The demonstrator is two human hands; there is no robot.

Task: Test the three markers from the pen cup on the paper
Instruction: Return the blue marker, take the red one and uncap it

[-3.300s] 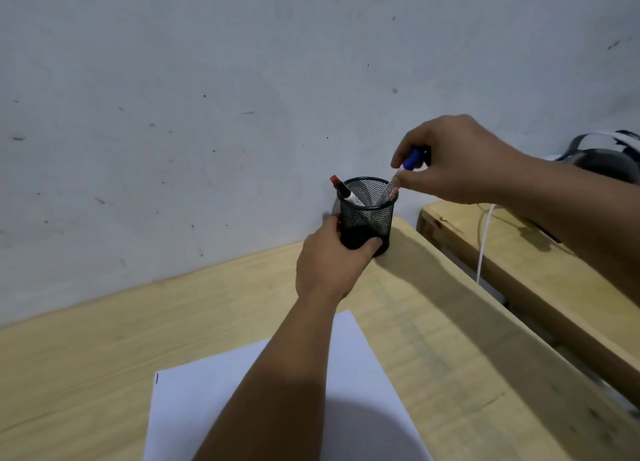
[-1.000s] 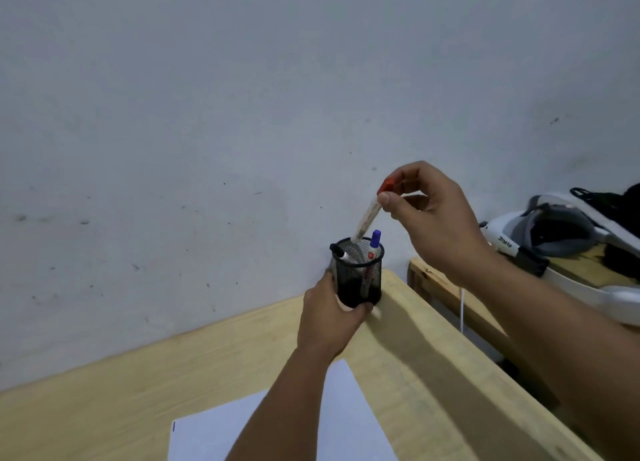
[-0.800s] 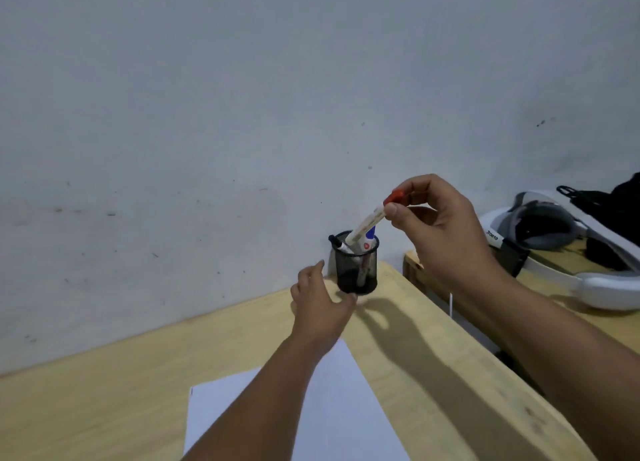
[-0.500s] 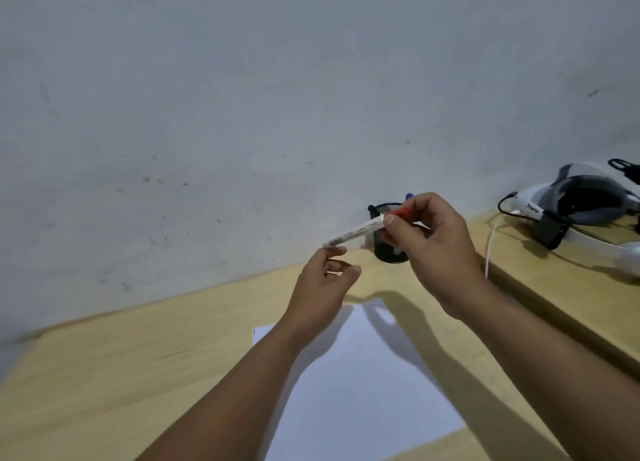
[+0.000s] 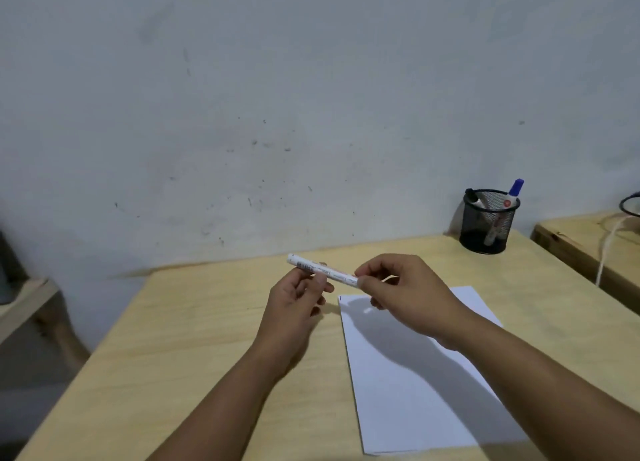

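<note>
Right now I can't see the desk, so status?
Both hands grip one marker above the desk. Two markers remain in the cup. Paper unobstructed.

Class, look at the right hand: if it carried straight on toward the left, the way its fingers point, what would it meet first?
Probably the left hand, which already grips the same white marker that the right hand pinches at its other end; depth is hard to judge.
</note>
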